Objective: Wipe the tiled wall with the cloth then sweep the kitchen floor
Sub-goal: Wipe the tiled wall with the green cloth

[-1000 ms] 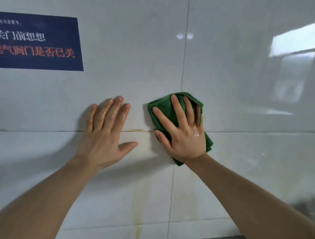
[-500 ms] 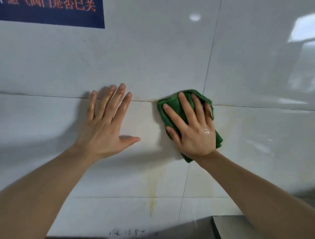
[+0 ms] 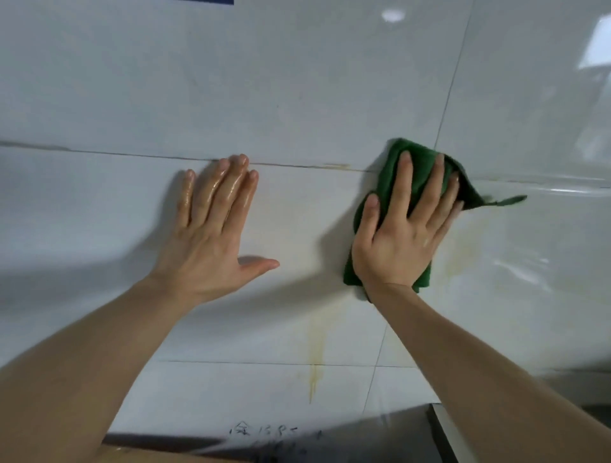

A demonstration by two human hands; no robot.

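- A person's right hand [image 3: 401, 231] presses a green cloth [image 3: 390, 185] flat against the white tiled wall [image 3: 297, 82], fingers spread straight over the fabric; the cloth lies over a grout joint, one corner trailing to the right.
- The left hand [image 3: 211, 231] rests palm-down on the tile to the left, well apart from the cloth, fingers straight and close together, thumb out, holding nothing; the fingers glisten wet.
- A yellowish stain [image 3: 314, 373] streaks down the tile between and below the two hands.
- Dark handwriting [image 3: 264, 431] sits low on the wall, too blurred to read.
- A sliver of a blue sign [image 3: 211, 1] shows at the top edge, its text out of frame.
- A metal worktop edge [image 3: 439, 429] shows at lower right.
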